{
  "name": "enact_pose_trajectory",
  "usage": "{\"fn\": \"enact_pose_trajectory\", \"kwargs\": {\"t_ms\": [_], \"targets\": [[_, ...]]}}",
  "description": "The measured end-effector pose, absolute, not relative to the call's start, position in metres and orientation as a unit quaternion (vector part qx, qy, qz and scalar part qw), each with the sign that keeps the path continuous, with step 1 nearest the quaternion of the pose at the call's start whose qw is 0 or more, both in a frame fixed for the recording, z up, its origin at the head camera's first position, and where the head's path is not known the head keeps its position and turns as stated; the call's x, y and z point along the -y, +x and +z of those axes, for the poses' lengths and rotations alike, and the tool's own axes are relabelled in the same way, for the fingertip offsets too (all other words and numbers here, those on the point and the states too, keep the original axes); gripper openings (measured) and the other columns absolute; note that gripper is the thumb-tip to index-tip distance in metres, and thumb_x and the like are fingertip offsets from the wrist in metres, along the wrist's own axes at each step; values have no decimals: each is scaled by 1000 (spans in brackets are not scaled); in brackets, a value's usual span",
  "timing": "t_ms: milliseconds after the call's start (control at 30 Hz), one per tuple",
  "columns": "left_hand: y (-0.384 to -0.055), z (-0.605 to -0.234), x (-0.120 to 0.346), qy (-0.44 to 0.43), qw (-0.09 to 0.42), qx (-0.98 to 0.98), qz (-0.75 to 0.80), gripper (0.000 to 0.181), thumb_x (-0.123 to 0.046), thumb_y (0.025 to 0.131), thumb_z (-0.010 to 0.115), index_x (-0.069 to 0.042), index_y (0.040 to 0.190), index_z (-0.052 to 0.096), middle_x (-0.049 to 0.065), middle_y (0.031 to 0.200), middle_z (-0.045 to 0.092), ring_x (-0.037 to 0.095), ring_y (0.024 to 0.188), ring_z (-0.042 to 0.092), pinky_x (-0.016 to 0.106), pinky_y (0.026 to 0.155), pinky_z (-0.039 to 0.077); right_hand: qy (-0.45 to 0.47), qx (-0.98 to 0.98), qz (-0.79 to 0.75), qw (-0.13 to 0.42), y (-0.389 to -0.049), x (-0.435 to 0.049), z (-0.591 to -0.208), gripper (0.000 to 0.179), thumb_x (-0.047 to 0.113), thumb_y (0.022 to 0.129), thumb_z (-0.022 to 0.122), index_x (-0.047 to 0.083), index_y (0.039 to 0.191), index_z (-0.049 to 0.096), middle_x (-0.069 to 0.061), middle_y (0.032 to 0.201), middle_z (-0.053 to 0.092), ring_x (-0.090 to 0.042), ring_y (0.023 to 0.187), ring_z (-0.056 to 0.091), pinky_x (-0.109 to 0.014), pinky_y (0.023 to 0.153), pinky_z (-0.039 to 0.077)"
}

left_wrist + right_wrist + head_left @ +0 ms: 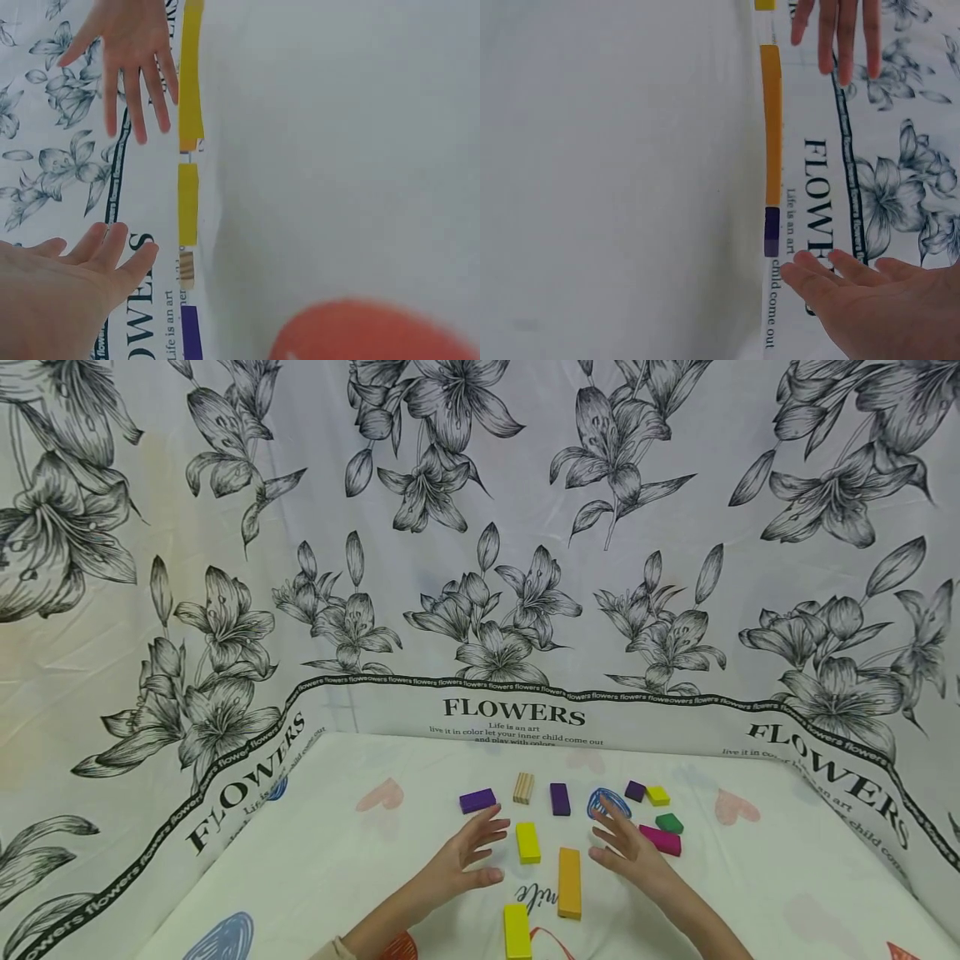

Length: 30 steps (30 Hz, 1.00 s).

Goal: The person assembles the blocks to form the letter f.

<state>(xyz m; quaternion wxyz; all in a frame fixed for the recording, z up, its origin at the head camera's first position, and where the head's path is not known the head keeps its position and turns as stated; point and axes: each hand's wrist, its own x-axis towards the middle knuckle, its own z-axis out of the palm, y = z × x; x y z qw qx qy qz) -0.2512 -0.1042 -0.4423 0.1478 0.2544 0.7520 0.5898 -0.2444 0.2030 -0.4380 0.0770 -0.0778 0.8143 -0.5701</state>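
Both hands hover over the cloth-covered table, fingers spread and holding nothing. The left hand (465,860) is left of a yellow block (528,843), with a purple block (477,801) just beyond its fingertips. On the other side, the right hand (626,847) is nearest a magenta block (660,841). Between the hands lies a long orange block (569,883), and a second yellow block (517,932) is closer to the front. In the left wrist view, the left hand (67,300) faces the right hand (135,60). Relaxed fingers of the right hand (892,307) show in the right wrist view.
Farther back lie a striped wooden block (523,788) and an upright-looking purple block (559,799). A small purple block (635,791), a small yellow block (657,796) and a green block (669,823) cluster at right. A flower-printed curtain (510,710) encloses the table's back and sides.
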Motion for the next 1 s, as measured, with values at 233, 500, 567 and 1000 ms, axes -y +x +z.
{"fn": "enact_pose_trajectory", "kwargs": {"t_ms": [233,500,567,1000], "targets": [[-242,-442,102,266,168,-737,599,83,-42,89,69,-26,155,21,16,156,35,32,142,38,54,117,33,-73,-809,-575,93,-242,-198,-438,82,30,93,66,20,157,15,-19,159,27,-43,144,31,-51,104,49],[-235,-445,98,266,180,-734,598,82,-38,90,70,-26,155,21,15,155,37,29,142,40,51,118,33,-76,-813,-569,98,-239,-191,-439,83,31,93,66,18,157,15,-19,158,30,-43,144,31,-55,108,44],[-233,-447,97,268,182,-733,597,83,-35,90,70,-23,155,21,15,154,38,30,141,40,52,118,33,-73,-814,-569,96,-239,-190,-440,83,31,92,67,18,156,16,-18,158,32,-42,144,32,-56,110,40],[-226,-454,98,262,204,-733,594,85,-30,88,73,-21,156,21,11,155,39,29,143,38,54,119,29,-67,-815,-567,104,-232,-185,-441,87,35,88,70,22,156,17,-14,158,34,-39,144,33,-56,114,35]]}}
